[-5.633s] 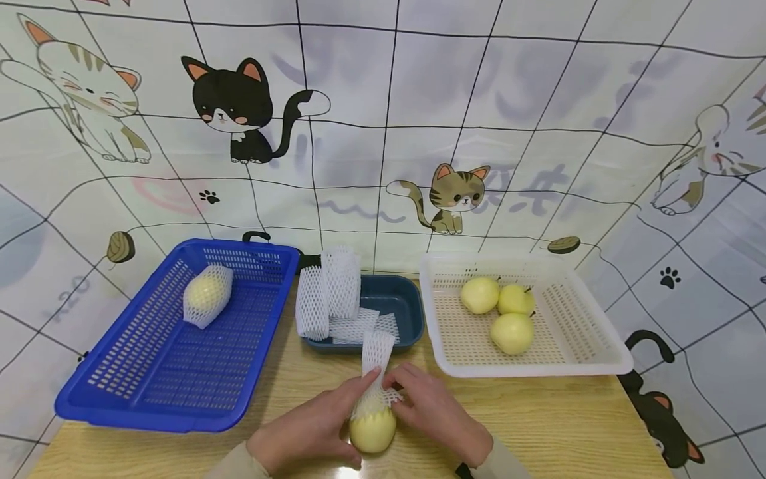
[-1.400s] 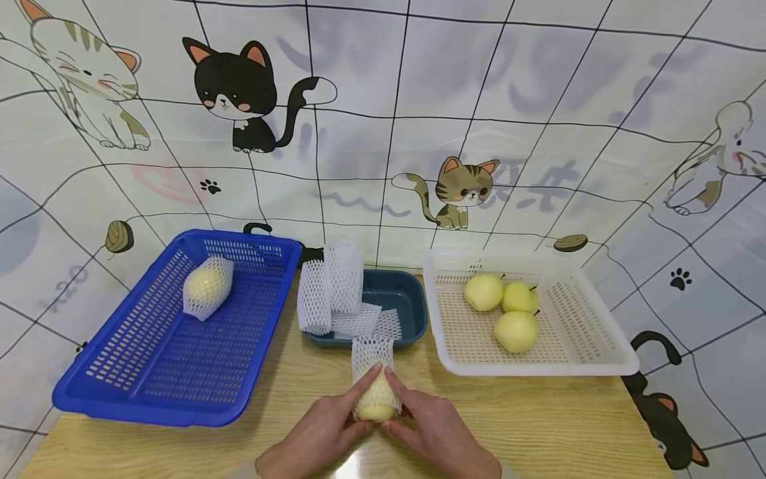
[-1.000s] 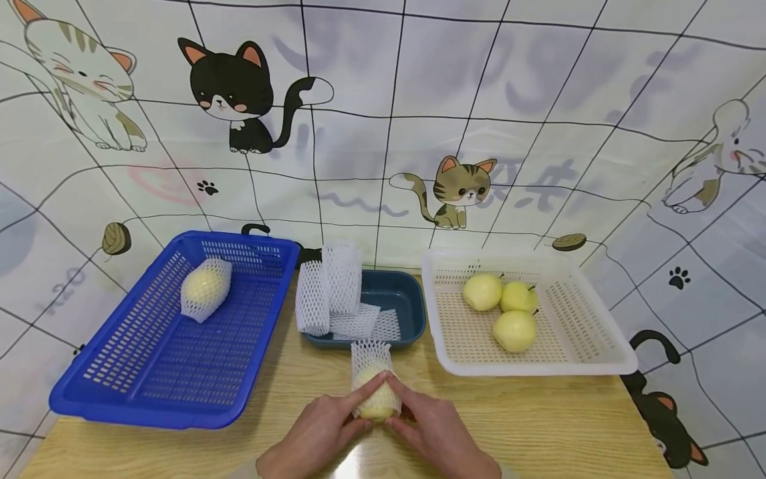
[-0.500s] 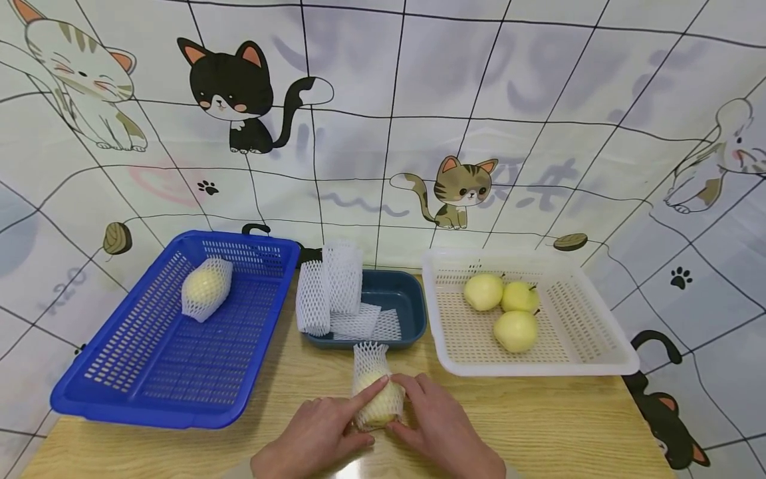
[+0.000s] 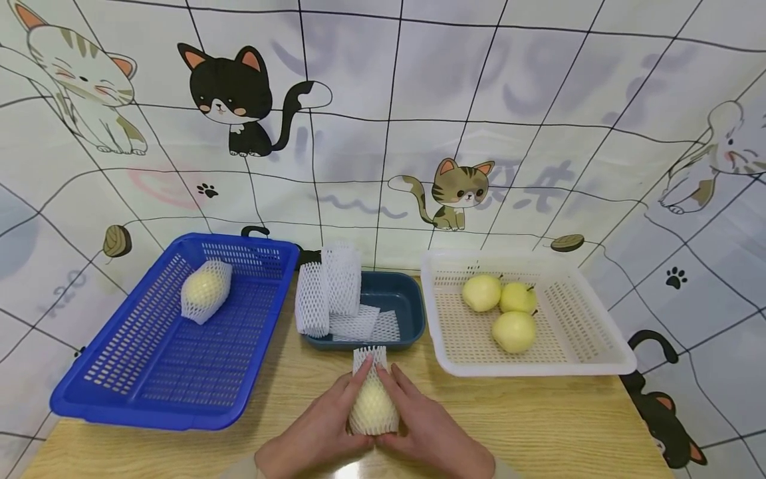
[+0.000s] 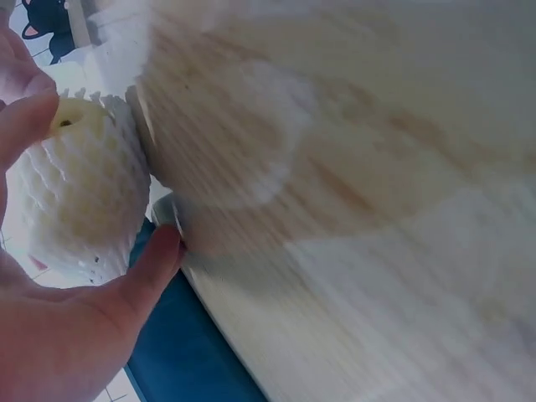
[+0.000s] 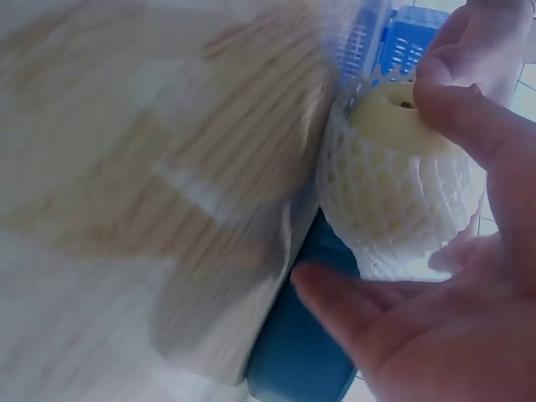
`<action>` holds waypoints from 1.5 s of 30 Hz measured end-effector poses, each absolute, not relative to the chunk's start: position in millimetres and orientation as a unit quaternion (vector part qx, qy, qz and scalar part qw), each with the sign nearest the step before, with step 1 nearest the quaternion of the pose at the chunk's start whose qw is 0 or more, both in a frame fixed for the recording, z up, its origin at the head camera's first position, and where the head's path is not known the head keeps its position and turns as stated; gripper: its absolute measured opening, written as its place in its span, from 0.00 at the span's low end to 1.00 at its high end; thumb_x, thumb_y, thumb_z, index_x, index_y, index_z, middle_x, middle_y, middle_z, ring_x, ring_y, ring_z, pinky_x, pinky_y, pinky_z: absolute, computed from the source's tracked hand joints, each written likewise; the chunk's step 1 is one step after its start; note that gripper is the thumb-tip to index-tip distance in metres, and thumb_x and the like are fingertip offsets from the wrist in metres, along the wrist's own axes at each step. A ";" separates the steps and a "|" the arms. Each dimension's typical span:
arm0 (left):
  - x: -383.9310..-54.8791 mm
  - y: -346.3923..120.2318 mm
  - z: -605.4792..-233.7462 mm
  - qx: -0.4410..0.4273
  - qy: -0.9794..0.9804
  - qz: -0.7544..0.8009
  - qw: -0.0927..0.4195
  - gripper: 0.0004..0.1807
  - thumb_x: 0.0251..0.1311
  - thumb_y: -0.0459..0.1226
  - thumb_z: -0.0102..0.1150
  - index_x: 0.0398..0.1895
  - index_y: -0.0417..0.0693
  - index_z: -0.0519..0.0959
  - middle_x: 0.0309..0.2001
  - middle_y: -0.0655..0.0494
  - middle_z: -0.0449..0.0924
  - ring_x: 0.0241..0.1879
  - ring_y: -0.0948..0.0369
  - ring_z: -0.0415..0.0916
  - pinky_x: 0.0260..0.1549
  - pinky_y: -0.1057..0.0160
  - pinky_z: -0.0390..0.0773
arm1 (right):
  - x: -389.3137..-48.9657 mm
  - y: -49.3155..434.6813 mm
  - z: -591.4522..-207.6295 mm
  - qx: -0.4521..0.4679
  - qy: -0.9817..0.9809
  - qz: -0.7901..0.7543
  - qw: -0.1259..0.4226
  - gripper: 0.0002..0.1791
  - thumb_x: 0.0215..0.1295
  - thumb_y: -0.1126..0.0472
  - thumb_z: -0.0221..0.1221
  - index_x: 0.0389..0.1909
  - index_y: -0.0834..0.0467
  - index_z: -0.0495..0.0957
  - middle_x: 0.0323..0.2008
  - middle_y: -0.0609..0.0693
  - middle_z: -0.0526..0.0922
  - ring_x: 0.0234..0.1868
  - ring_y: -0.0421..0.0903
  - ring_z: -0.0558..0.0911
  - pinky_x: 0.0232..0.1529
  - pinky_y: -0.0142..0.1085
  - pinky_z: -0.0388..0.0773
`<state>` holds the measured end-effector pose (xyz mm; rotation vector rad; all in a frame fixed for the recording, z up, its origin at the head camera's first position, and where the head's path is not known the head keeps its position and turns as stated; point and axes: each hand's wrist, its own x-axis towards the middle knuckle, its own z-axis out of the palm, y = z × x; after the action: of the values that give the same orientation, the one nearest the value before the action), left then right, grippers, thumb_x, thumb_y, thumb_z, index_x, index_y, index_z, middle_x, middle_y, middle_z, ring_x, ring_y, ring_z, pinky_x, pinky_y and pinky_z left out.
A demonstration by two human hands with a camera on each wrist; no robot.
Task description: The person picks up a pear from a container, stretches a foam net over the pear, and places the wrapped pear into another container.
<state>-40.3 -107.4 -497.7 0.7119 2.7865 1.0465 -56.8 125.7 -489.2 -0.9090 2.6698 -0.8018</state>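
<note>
A pale yellow apple stands on the table in a white foam net sleeve, whose loose narrow end points away from me. My left hand holds it from the left and my right hand from the right. In the left wrist view, the left thumb touches the apple's bare end, where the net leaves a round opening. The right thumb also lies there in the right wrist view. Forefingers of both hands lie along the net's sides in the head view.
The blue basket at left holds a netted apple. Behind my hands is a dark teal tray with several foam nets. A white basket at right contains 3 bare apples. A cat-print cloth hangs behind.
The net, earlier over only the apple's far part, now covers it almost fully. My forefingers have moved from the apple's top to the sides of the net, and its loose end looks narrower.
</note>
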 end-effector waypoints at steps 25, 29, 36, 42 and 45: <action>-33.5 -104.1 -497.1 0.225 0.907 0.354 0.037 0.52 0.62 0.25 0.63 0.84 0.65 0.52 0.74 0.26 0.58 0.63 0.38 0.74 0.53 0.38 0.80 | -44.8 119.7 -489.9 -0.308 0.918 -0.250 -0.014 0.43 0.65 0.59 0.70 0.79 0.53 0.63 0.65 0.65 0.78 0.51 0.57 0.86 0.46 0.47 0.86; -32.1 -103.4 -499.5 0.224 0.911 0.345 0.014 0.54 0.56 0.20 0.61 0.83 0.64 0.55 0.73 0.29 0.63 0.58 0.40 0.78 0.51 0.43 0.82 | -44.1 118.0 -486.7 -0.291 0.927 -0.236 -0.013 0.41 0.63 0.59 0.71 0.76 0.53 0.68 0.62 0.64 0.80 0.51 0.57 0.87 0.44 0.47 0.86; -31.0 -104.3 -503.8 0.223 0.911 0.347 -0.019 0.55 0.51 0.18 0.60 0.82 0.63 0.60 0.72 0.32 0.67 0.54 0.45 0.81 0.47 0.47 0.84 | -43.1 116.1 -484.4 -0.290 0.932 -0.217 -0.035 0.38 0.60 0.58 0.73 0.73 0.51 0.73 0.58 0.63 0.83 0.48 0.54 0.88 0.39 0.45 0.86; -30.0 -108.8 -503.1 0.201 0.910 0.361 -0.026 0.57 0.43 0.19 0.64 0.81 0.63 0.62 0.67 0.36 0.74 0.57 0.44 0.80 0.48 0.46 0.84 | -43.7 117.3 -486.5 -0.294 0.925 -0.239 -0.039 0.45 0.56 0.52 0.77 0.76 0.45 0.70 0.60 0.59 0.82 0.48 0.53 0.87 0.40 0.48 0.85; -31.3 -113.3 -499.2 0.204 0.904 0.376 0.006 0.57 0.46 0.24 0.70 0.82 0.63 0.60 0.71 0.38 0.70 0.63 0.44 0.75 0.53 0.45 0.81 | -47.2 122.6 -485.5 -0.293 0.910 -0.291 0.033 0.52 0.54 0.43 0.76 0.80 0.41 0.62 0.64 0.54 0.76 0.53 0.50 0.83 0.47 0.50 0.83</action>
<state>-31.3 -113.3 -499.2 0.6392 2.8287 1.1783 -47.2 122.6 -485.5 -0.9024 2.8000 -0.8946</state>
